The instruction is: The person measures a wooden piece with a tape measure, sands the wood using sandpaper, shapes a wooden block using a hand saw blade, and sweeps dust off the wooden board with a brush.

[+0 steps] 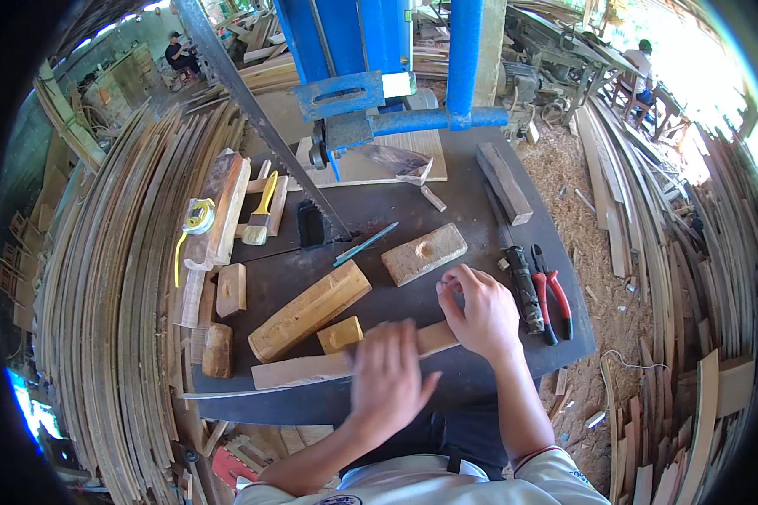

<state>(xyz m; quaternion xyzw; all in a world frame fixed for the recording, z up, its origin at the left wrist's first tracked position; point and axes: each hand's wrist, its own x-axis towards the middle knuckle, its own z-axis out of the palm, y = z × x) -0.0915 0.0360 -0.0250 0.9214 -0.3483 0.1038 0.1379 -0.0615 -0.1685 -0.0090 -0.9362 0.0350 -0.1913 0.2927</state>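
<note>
A long, narrow wooden strip (307,370) lies along the near edge of the dark table. My left hand (392,374) is over its middle, fingers stretched out and thumb apart, slightly smeared by motion. At the strip's right end is my right hand (484,311), its fingers curled in toward the thumb; what they pinch, if anything, is too small to make out. Just beyond it sits a rectangular wood block (424,254) with a pale hollow on top. A long wooden piece (310,311) and a small yellowish block (340,335) lie beyond the strip.
A bandsaw blade (269,126) runs down into the table beside a blue machine frame (328,42). Red-handled pliers (551,295) and a dark tool (524,290) lie right. A tape measure (199,216), a brush (262,210) and a blue pencil-like stick (366,244) lie left and centre. Two people sit farther off.
</note>
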